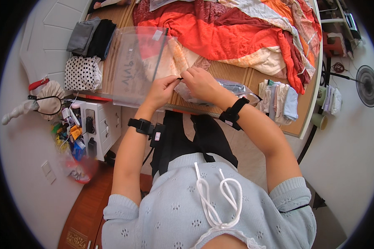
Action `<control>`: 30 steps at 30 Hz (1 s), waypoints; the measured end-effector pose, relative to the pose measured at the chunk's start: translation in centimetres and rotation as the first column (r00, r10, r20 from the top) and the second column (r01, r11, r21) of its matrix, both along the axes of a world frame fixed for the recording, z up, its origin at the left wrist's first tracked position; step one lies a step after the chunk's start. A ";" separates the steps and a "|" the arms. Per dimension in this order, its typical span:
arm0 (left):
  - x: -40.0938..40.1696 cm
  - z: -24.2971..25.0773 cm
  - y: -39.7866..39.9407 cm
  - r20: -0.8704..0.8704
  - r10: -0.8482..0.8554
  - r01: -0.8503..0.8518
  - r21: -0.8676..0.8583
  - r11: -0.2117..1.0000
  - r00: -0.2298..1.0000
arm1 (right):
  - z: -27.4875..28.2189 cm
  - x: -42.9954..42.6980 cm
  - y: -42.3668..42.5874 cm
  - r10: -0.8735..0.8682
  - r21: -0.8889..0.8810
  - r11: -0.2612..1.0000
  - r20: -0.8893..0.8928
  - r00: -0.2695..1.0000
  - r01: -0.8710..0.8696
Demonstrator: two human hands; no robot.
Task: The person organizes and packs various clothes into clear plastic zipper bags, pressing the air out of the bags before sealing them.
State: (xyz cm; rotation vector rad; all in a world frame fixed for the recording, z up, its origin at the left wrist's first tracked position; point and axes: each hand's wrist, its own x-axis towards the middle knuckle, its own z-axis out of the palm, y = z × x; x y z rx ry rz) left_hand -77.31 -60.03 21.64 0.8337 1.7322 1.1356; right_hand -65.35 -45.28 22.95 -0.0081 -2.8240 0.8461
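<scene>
My left hand (164, 90) and my right hand (200, 83) meet at the bed's near edge, fingertips pinching a small black piece between them, seemingly part of the dark closure of a clear plastic bag (187, 95). That bag lies beneath and right of my hands, partly covered by them. Left of my hands, a large translucent plastic bag (129, 67) with a dark closure strip and printed writing lies flat. Beyond my hands spreads a crumpled red, orange and cream quilt (224, 40).
Folded grey trousers (82, 35), black clothing (100, 37) and a polka-dot garment (81, 72) are stacked at left. Rolled light garments (277, 101) sit at the right corner. A white drawer cabinet (104, 124) adjoins the bed; an electric fan (367, 85) stands far right.
</scene>
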 end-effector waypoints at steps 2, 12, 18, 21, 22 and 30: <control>0.3 0.4 0.3 -0.024 0.026 -0.026 0.025 0.999 0.999 | -0.9 0.2 -0.3 -0.022 -0.016 1.000 -0.015 1.000 0.022; -1.5 3.0 0.9 -0.534 -0.119 0.254 0.187 0.949 0.837 | 0.4 0.2 -0.3 0.012 -0.076 0.997 -0.112 0.994 -0.021; -1.4 3.1 0.7 -0.521 -0.157 0.250 0.114 0.962 0.839 | 1.0 0.5 -0.3 0.001 0.042 0.999 -0.088 0.996 0.003; -1.6 2.8 0.9 -0.532 -0.146 0.247 0.124 0.961 0.834 | 1.4 0.3 -0.3 -0.005 0.059 0.998 -0.076 0.997 0.010; -1.8 2.8 0.8 -0.477 -0.143 0.215 0.099 0.972 0.867 | 1.1 0.0 -0.4 -0.006 0.060 0.998 -0.077 0.997 0.011; -2.4 2.8 0.4 -0.320 -0.149 0.174 0.050 0.983 0.936 | -0.1 -0.9 -1.1 -0.036 -0.105 0.994 -0.128 0.991 0.023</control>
